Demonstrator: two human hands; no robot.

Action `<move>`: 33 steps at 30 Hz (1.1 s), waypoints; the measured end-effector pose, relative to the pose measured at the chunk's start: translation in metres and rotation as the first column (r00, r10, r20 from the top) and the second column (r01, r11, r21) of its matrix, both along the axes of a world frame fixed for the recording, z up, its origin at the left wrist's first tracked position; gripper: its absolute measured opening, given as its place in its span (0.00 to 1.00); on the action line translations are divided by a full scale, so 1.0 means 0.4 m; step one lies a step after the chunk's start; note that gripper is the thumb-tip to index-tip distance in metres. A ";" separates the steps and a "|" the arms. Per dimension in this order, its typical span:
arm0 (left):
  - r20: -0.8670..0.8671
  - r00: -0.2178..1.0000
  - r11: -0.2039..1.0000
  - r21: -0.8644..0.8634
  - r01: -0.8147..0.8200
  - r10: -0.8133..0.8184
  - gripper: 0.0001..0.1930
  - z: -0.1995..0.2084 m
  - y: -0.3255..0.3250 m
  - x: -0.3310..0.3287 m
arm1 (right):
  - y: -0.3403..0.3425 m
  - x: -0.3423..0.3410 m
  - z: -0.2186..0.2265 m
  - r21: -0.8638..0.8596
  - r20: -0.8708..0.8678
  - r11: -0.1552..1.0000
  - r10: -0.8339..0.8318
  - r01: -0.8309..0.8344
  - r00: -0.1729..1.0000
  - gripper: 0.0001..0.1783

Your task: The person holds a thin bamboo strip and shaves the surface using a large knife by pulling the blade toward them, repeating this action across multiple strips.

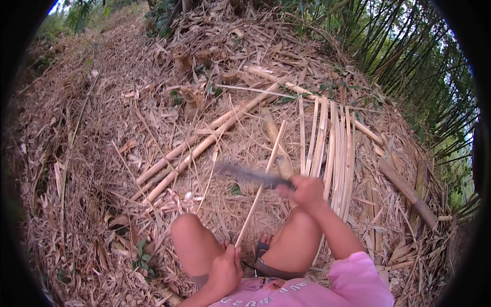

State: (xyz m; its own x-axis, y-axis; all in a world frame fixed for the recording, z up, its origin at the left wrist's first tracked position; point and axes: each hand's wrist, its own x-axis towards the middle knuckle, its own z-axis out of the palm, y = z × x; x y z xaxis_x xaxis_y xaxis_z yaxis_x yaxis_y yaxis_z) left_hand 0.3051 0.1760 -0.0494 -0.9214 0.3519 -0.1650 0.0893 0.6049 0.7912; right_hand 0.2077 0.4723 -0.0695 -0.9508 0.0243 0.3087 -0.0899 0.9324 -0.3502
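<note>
My left hand (225, 272) is closed around the lower end of a long, pale bamboo strip (249, 216), close to my body. The strip slants up and away from me between my bent knees. In my right hand (307, 191) is the handle of a large knife (248, 175) with a dark blade. Motion blurs the blade, which points left and crosses the middle of the strip; whether it touches cannot be made out. Beyond the right hand, a thicker piece of bamboo (284, 168) lies on the ground behind the strip.
Several split bamboo strips (332, 146) lie side by side to the right, their far ends on a bamboo pole (364, 130). Longer bamboo poles (197, 152) lie diagonally at left. A cut bamboo length (408, 194) rests far right. Dry leaves cover the ground; bamboo stands behind.
</note>
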 end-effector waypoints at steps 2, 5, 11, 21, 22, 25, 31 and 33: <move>0.110 0.994 1.000 -0.010 0.014 -0.013 0.10 0.024 -0.014 0.008 | 0.083 -0.048 -0.034 -0.320 0.268 0.862 -0.317 0.394 0.910 0.33; 0.045 0.999 0.999 0.045 0.018 -0.020 0.07 0.008 -0.006 0.021 | 0.082 -0.025 -0.058 -0.168 0.246 0.909 -0.336 0.382 0.909 0.38; 0.001 1.000 1.000 0.011 0.025 -0.025 0.08 0.006 -0.010 0.002 | 0.132 -0.051 -0.065 -0.038 0.153 0.938 -0.335 0.344 0.930 0.40; 0.137 0.961 0.956 0.202 0.211 -0.241 0.12 0.029 0.066 -0.081 | 0.190 0.051 -0.109 -0.545 0.332 0.474 -0.636 0.692 0.697 0.41; 0.263 0.933 0.935 0.318 0.156 -0.245 0.13 0.014 0.074 -0.094 | 0.212 0.070 -0.120 -0.628 0.391 0.333 -0.646 0.704 0.655 0.41; 0.527 0.817 0.882 0.469 -0.049 -0.235 0.15 0.002 0.072 -0.128 | 0.276 0.143 -0.094 -0.805 0.588 -0.248 -0.456 0.539 0.668 0.41; 0.756 0.599 0.857 0.469 -0.215 -0.264 0.18 0.007 0.107 -0.207 | 0.220 0.234 -0.031 -0.860 0.432 -0.164 -0.737 0.483 0.519 0.33; 0.783 0.540 0.852 0.480 -0.207 -0.310 0.18 0.004 0.131 -0.233 | 0.142 0.214 0.012 -0.885 0.395 -0.130 -0.719 0.447 0.573 0.30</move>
